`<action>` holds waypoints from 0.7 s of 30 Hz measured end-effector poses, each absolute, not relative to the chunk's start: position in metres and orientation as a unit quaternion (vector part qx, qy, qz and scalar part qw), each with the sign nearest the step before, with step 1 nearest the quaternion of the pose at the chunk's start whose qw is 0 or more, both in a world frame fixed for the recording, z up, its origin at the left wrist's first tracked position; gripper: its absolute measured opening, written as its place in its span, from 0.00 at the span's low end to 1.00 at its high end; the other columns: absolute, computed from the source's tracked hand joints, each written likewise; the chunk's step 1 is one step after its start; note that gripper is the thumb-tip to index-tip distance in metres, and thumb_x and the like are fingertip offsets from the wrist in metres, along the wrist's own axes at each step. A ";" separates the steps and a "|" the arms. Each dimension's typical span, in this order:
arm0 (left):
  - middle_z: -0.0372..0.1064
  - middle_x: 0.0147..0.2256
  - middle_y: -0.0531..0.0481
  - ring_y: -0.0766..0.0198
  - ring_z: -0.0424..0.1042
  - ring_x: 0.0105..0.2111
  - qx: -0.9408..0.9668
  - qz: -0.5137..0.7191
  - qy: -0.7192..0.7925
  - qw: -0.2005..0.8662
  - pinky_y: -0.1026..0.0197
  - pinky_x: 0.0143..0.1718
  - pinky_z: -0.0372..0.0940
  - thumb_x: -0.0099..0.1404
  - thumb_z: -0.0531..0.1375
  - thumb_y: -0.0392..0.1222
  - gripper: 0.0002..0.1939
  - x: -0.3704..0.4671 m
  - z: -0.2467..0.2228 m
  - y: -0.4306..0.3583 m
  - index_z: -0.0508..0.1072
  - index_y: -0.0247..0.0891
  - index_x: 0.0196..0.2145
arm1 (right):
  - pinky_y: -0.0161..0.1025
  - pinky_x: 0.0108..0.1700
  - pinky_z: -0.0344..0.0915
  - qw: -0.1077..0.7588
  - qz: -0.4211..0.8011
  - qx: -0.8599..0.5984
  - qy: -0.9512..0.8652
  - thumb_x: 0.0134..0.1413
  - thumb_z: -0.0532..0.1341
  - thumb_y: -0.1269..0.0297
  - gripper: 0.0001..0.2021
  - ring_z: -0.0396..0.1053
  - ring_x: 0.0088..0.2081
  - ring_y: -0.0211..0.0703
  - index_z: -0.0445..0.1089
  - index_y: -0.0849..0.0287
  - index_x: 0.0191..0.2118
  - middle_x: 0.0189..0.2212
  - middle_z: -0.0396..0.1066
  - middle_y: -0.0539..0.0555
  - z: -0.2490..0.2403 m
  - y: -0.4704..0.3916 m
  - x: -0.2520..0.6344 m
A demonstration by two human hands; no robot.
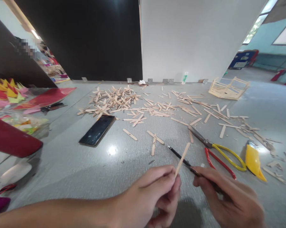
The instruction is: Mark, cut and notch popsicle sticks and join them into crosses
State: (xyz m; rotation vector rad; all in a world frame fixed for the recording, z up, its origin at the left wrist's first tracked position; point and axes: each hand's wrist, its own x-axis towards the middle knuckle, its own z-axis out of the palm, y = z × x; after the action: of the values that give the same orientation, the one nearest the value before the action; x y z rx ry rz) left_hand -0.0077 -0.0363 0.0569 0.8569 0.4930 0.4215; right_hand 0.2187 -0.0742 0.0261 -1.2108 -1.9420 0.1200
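Observation:
My left hand (pixel 154 193) pinches the lower end of a wooden stick (pixel 182 158), which points up and slightly right. In my right hand (pixel 228 193) is a thin black pen-like tool (pixel 181 157), its pale tip aimed up and left, passing beside the stick. Two crossed sticks (pixel 154 137) lie on the grey table just ahead, with a single stick (pixel 130 134) left of them. Scissors (pixel 219 148) with one yellow and one red handle rest near my right hand, and a yellow-handled cutter (pixel 254 161) is farther right.
A large pile of sticks (pixel 114 101) spreads across the table (pixel 69 171). A phone (pixel 97 130) lies at left, near a red cylinder (pixel 14 136). A stick frame (pixel 229 88) and glue tube (pixel 185 78) stand before upright black and white panels (pixel 187 38).

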 end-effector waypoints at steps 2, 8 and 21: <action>0.49 0.24 0.61 0.74 0.51 0.18 0.411 0.203 0.227 0.859 0.70 0.17 0.46 0.75 0.54 0.61 0.22 -0.007 0.056 -0.037 0.57 0.42 0.32 | 0.25 0.33 0.75 0.403 0.033 -0.472 -0.783 0.68 0.59 0.74 0.14 0.79 0.26 0.33 0.72 0.51 0.53 0.31 0.81 0.46 0.024 -0.075 0.220; 0.47 0.22 0.63 0.74 0.46 0.16 0.435 0.205 0.253 0.840 0.69 0.16 0.43 0.75 0.53 0.65 0.25 -0.004 0.054 -0.038 0.56 0.43 0.31 | 0.33 0.40 0.79 0.413 0.007 -0.473 -0.778 0.67 0.61 0.76 0.23 0.83 0.34 0.38 0.70 0.46 0.63 0.41 0.85 0.49 0.019 -0.079 0.216; 0.59 0.23 0.55 0.61 0.61 0.28 0.745 0.178 0.439 0.469 0.59 0.33 0.57 0.81 0.42 0.52 0.21 -0.012 0.049 -0.041 0.65 0.42 0.34 | 0.33 0.38 0.78 0.356 0.017 -0.456 -0.815 0.70 0.56 0.76 0.35 0.82 0.29 0.36 0.51 0.41 0.76 0.35 0.84 0.45 0.022 -0.088 0.219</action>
State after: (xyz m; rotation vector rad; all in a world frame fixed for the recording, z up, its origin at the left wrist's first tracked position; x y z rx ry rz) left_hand -0.0115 -0.0414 0.0493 1.8275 1.0773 0.4354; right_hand 0.2187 -0.0883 0.0223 -1.1775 -2.1058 0.0432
